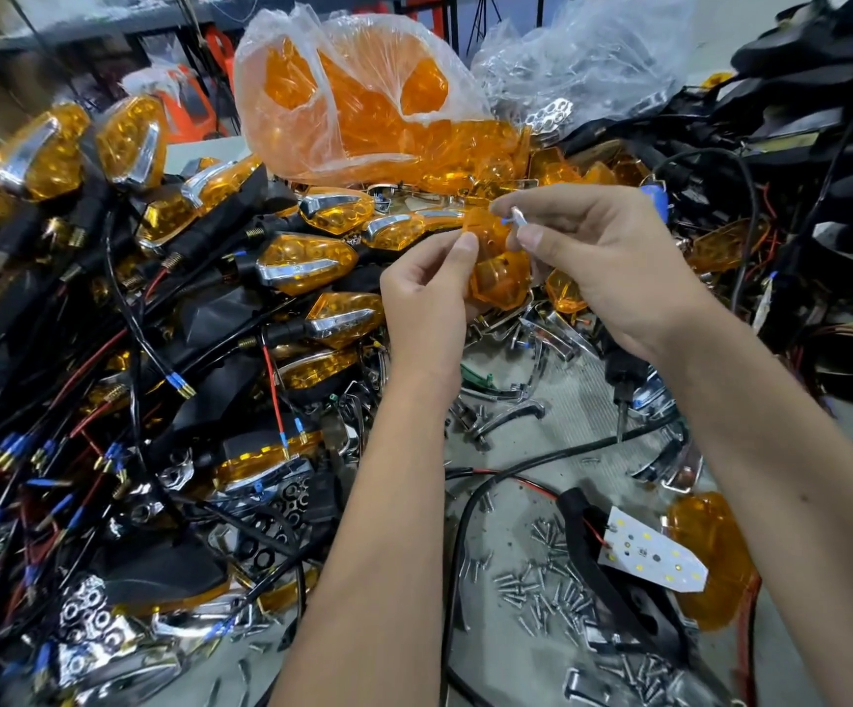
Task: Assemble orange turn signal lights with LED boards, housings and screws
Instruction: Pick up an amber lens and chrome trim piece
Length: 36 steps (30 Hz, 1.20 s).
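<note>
Orange lens is held above the parts pile, pinched by the left hand; a small chrome piece is pinched by the right hand. Risk — piece dropped into clutter if the pinch slips, or seated crooked.

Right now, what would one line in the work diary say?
left hand: holds orange lens | right hand: pinches small chrome piece at lens | LED board: on table, unfitted | screws: loose

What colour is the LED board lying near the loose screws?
White, with small yellow LED dots; the LED board shows clearly in the head view.
</note>
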Each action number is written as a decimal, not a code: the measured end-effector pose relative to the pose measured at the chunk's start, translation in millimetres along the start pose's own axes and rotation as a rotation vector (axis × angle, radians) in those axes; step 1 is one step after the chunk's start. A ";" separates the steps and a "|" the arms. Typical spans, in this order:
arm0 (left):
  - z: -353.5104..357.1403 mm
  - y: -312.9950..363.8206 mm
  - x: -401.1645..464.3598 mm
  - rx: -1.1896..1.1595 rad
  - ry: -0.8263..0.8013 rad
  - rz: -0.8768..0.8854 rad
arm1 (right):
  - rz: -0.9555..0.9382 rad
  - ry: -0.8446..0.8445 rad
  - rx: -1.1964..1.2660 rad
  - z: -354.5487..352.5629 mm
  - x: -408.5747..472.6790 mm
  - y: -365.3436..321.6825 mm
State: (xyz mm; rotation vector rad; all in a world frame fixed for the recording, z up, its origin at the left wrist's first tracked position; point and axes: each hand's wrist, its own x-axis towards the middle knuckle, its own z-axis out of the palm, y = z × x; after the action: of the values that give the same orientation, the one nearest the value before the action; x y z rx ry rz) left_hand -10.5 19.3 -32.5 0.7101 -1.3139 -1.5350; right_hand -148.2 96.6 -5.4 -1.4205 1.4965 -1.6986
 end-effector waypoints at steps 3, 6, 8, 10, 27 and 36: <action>1.2 -0.1 1.1 -0.004 0.045 0.024 | 0.011 0.000 -0.057 3.0 -1.4 0.7; 0.9 -1.0 1.8 0.013 0.070 0.043 | 0.034 0.038 -0.023 4.2 -1.4 2.8; -0.1 -2.8 3.0 0.044 0.074 0.047 | 0.038 0.067 -0.015 5.2 -1.0 4.2; -0.8 -4.8 4.9 0.055 0.076 0.047 | 0.034 0.088 -0.031 6.2 -0.1 5.3; 1.0 -13.5 4.1 0.053 0.049 0.002 | 0.114 0.161 -0.161 8.0 3.3 4.7; 3.0 -10.6 4.7 -0.008 0.058 -0.053 | 0.140 0.258 -0.143 10.9 2.3 11.2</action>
State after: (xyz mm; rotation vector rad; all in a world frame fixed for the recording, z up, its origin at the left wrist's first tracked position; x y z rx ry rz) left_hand -18.0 15.7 -41.1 0.7838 -1.2544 -1.5494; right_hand -142.4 86.6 -16.2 -1.1652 1.8431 -1.7701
